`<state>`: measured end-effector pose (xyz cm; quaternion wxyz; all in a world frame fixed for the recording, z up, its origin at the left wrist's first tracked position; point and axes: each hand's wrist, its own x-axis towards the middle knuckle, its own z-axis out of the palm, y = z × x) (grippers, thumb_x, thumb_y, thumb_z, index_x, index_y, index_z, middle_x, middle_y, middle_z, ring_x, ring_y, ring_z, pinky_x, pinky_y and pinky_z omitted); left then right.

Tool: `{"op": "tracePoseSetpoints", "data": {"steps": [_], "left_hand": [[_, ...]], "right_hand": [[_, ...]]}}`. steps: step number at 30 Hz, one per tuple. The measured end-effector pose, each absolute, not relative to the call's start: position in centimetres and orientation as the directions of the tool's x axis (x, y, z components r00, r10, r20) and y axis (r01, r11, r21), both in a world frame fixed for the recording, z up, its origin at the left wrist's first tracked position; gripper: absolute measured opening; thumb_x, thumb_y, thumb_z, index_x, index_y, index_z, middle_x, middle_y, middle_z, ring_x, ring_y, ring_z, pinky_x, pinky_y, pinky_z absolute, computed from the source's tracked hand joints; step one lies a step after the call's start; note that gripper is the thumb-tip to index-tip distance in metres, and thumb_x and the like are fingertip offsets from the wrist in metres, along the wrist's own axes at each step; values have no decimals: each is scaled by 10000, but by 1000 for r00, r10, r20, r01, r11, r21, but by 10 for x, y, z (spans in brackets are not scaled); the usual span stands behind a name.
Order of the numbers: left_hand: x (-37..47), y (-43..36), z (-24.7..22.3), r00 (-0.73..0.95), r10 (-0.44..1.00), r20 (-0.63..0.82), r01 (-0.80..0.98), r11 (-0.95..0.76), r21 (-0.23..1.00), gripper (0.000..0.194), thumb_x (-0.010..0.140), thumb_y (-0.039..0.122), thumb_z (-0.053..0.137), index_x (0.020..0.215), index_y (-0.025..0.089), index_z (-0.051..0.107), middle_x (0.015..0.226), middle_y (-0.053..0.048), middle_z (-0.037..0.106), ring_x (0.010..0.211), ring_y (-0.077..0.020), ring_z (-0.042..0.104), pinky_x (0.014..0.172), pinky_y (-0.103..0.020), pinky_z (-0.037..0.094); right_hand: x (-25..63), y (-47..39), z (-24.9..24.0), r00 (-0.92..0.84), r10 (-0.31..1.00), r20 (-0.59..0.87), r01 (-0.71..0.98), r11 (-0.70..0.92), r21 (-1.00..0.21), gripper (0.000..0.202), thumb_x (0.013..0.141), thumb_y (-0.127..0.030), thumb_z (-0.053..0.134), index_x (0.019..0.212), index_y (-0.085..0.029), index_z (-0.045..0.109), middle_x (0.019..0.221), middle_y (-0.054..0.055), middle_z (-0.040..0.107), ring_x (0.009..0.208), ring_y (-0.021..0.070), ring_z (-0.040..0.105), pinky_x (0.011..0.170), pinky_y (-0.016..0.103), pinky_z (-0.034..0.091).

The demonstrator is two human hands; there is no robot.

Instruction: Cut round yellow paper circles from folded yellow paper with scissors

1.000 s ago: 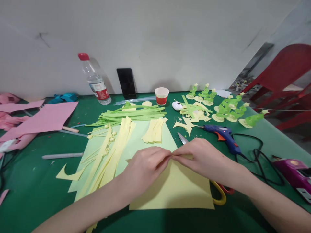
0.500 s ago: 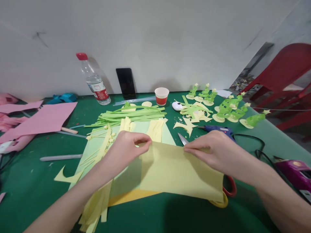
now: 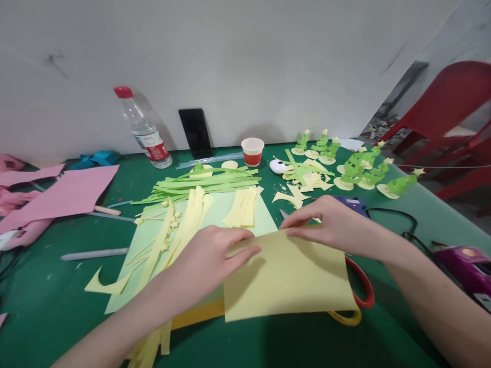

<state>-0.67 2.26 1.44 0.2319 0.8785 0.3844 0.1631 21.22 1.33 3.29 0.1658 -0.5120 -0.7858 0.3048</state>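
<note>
Where a white wall [image 3: 215, 66] backs a green table [image 3: 46, 317], a yellow sheet [image 3: 287, 276] slopes up from a pinch

Behind the table's right end stands a red chair [image 3: 456, 107]. On the left lies a pink sheet [image 3: 72, 189], with a pale green sheet [image 3: 217, 214] in the middle, long yellow strips [image 3: 190, 220] across it and green strips [image 3: 199, 185] along its far edge.

The yellow sheet is between the hands, at the near right of the pale green one, its far edge raised. The right hand [image 3: 337, 225] pinches that edge between thumb and forefinger. The left hand [image 3: 218, 255] is by the far left corner, thumb and forefinger spread apart; whether either touches the paper I cannot tell.

Under the sheet lie scissors [image 3: 363, 286], loops showing at its right side and a blade tip beyond it. A bottle [image 3: 151, 145] and a phone [image 3: 195, 134] lean at the wall. The right hand partly hides a blue glue gun [image 3: 351, 204]. Smaller are a paper cup [image 3: 252, 153] and, near it, a white oval object [image 3: 277, 166].
</note>
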Motion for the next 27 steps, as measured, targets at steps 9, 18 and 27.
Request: {"op": "tracePoseSetpoints", "data": {"steps": [9,18,27], "left_hand": [[1,15,7,697,673,248,489,-699,522,211,859,171,447,776,196,640,665,35,687,516,-107,606,477,-195,422],[-7,15,20,652,687,319,481,-701,526,184,847,183,493,734,199,638,646,59,691,500,-79,612,478,-137,443],[-40,31,48,556,756,345,607,-653,452,283,820,384,498,670,229,681,667,48,713,540,-121,641,466,-149,469]], "right_hand": [[182,-4,23,-358,930,83,619,303,-724,154,763,-137,511,700,-176,645,707,-11,697,661,121,620,630,206,449],[190,-4,28,-350,927,133,631,338,-698,129,706,-117,481,617,-168,560,607,-23,623,568,99,552,571,196,421],[236,14,47,-182,974,136,767,227,-600,162,700,-279,511,606,-187,605,626,19,674,555,150,604,508,230,455]]}}
